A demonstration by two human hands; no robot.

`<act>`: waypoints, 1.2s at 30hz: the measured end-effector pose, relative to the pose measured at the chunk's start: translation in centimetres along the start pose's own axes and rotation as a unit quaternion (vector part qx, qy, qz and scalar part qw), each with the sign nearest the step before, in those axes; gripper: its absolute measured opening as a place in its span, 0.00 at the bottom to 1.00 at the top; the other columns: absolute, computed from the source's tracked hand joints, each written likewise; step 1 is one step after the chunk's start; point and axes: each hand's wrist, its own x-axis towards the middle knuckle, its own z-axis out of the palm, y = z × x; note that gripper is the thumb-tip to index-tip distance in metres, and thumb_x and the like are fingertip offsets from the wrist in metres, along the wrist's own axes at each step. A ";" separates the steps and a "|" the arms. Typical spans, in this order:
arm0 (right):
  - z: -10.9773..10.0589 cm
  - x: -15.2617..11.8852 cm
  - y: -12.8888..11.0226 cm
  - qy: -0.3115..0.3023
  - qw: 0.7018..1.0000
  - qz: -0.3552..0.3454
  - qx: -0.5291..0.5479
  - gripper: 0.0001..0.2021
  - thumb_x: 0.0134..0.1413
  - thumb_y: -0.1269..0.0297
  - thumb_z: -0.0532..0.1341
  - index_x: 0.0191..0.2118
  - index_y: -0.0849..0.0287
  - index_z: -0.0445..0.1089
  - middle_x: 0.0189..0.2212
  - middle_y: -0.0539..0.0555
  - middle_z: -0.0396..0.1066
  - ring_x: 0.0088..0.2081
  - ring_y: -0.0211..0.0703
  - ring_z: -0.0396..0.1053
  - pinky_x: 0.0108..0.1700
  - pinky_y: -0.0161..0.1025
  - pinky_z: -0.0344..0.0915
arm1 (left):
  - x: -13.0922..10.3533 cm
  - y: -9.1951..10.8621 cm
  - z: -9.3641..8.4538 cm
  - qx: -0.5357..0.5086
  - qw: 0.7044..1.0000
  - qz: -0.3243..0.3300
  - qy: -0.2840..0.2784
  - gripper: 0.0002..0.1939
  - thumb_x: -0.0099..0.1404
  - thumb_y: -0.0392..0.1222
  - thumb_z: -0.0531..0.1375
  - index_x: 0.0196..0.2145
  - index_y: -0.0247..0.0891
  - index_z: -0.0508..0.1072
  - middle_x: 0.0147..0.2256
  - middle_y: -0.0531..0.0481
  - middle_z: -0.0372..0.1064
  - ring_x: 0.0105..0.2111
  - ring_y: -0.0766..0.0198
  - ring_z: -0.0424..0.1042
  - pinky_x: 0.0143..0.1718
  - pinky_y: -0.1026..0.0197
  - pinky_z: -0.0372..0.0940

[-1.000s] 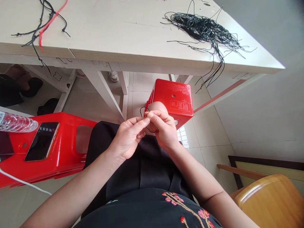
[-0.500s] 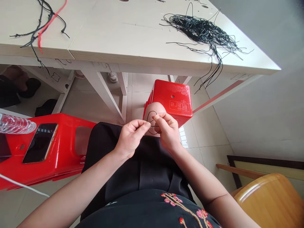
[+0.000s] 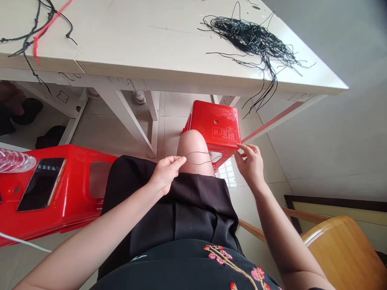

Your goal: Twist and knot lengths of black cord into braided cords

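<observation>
My left hand [image 3: 167, 171] pinches a thin black cord [image 3: 198, 163] between thumb and forefinger, just left of the bare knee. From that pinch two strands spread to the right across the knee in a narrow, open loop. Well to the right, my right hand [image 3: 250, 163] is held beside the front corner of the red stool, thumb and fingers close together. A faint strand seems to run to its fingertips, though the cord's far end is hard to make out against the stool and floor.
A tangled bundle of black cords [image 3: 250, 38] lies on the white table [image 3: 145, 48], some ends over the edge. Knotted black cords and a red cord [image 3: 45, 30] lie left. A red stool [image 3: 208, 125] stands ahead; a phone [image 3: 42, 183] rests on another. A wooden chair [image 3: 347, 249] is right.
My right hand has moved away to the right, from beside my left hand to near the stool's corner. The small round cord loop is now drawn out long. My left hand keeps its pinch.
</observation>
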 end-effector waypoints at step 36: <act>2.7 -3.0 -9.0 -0.269 0.916 -0.291 0.065 0.07 0.60 0.67 0.55 0.38 0.59 0.70 0.33 0.53 0.73 0.32 0.37 0.69 0.35 0.35 0.66 | -1.6 2.0 0.5 0.082 0.988 0.124 -0.039 0.11 0.49 0.47 0.69 0.24 0.36 0.77 0.23 0.50 0.72 0.24 0.68 0.64 0.27 0.64 0.58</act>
